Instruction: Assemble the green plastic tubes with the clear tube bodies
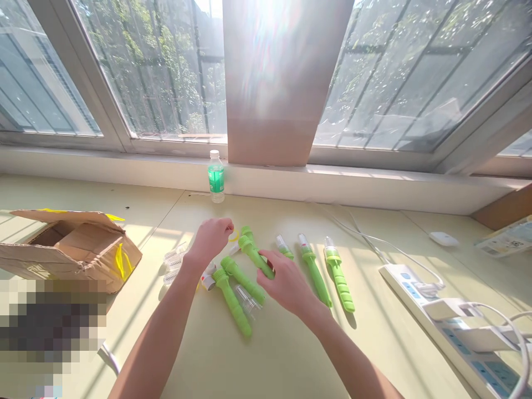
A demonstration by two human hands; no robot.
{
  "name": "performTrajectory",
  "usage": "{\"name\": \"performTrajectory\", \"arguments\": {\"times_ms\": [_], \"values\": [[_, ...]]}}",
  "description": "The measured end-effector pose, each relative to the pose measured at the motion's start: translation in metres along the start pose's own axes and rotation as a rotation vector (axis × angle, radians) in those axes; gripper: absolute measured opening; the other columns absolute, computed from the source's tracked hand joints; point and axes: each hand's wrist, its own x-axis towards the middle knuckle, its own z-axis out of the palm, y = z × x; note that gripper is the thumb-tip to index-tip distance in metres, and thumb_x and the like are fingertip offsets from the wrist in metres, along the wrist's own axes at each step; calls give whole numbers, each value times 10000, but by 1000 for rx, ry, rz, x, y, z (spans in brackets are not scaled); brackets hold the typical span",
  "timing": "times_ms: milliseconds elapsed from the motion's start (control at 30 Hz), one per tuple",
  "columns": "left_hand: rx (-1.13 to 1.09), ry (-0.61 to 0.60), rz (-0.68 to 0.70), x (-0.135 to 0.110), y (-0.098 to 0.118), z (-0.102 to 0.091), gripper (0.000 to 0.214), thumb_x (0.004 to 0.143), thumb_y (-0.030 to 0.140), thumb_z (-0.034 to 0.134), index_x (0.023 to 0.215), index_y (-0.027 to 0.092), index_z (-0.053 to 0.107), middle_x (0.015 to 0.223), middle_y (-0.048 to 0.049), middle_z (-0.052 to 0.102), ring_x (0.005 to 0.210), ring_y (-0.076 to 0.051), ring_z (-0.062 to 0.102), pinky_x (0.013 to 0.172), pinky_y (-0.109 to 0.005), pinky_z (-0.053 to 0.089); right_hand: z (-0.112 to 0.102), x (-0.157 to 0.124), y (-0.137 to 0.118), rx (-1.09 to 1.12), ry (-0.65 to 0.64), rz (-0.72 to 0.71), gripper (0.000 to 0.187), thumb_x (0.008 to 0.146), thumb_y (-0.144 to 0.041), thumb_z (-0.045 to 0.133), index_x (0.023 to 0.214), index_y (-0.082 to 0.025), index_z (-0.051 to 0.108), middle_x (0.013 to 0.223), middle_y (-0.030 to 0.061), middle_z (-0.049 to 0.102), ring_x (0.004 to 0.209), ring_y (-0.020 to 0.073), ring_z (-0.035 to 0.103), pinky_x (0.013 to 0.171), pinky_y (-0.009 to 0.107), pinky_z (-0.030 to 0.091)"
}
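My right hand is closed round a green threaded plastic handle, its screw end pointing up and left. Fingers pinched, my left hand is at a thin yellow ring, just left of that handle's threaded end. Another green handle shows partly behind the held one. Below lie two more, a ribbed green handle and a smoother green handle, with a clear plastic cover beside them. A small white part lies near my left forearm, which partly hides several clear covers.
To the right lie green sticks with clear tops, including a ribbed stick and a smooth stick. An open cardboard box stands at left, a water bottle at the back. A power strip with cables runs along the right.
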Motion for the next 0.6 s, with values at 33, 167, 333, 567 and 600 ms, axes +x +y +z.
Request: {"name": "performTrajectory", "arguments": {"times_ms": [33, 167, 333, 567, 600], "values": [[-37, 24, 4, 0, 0, -1, 242, 858, 177, 437, 848, 232, 673, 873, -32, 733, 812, -217, 655, 721, -314, 467, -3, 0, -1, 20, 0, -8, 312, 829, -201, 504, 1121, -213, 613, 816, 11, 606, 657, 157, 525, 596, 282, 388], [-199, 61, 41, 1, 4, -3, 214, 876, 249, 467, 917, 232, 677, 934, -6, 745, 887, -177, 684, 804, -267, 506, -12, -1, -7, 95, 14, -45, 312, 839, -204, 521, 1138, -220, 609, 839, 12, 605, 663, 151, 528, 617, 285, 415], [-395, 7, 98, -1, 9, -7, 235, 858, 222, 476, 934, 214, 698, 932, 1, 751, 892, -153, 692, 818, -227, 518, -19, -2, -10, 109, 35, -73, 221, 871, -253, 546, 1072, -231, 633, 821, 5, 599, 649, 145, 530, 597, 274, 409], [-507, -146, 168, -7, 12, -22, 302, 875, 224, 420, 932, 220, 716, 953, -7, 732, 896, -180, 652, 828, -275, 489, -22, -1, -8, 88, 74, -77, 202, 872, -274, 574, 1058, -234, 642, 805, 6, 598, 618, 142, 536, 597, 277, 420], [-513, -173, 162, -8, 12, -24, 299, 883, 247, 421, 939, 219, 714, 962, -10, 729, 904, -187, 648, 828, -281, 488, -23, -2, -8, 85, 75, -75, 195, 873, -274, 575, 1051, -235, 645, 798, 5, 594, 618, 142, 535, 596, 276, 421]]}}
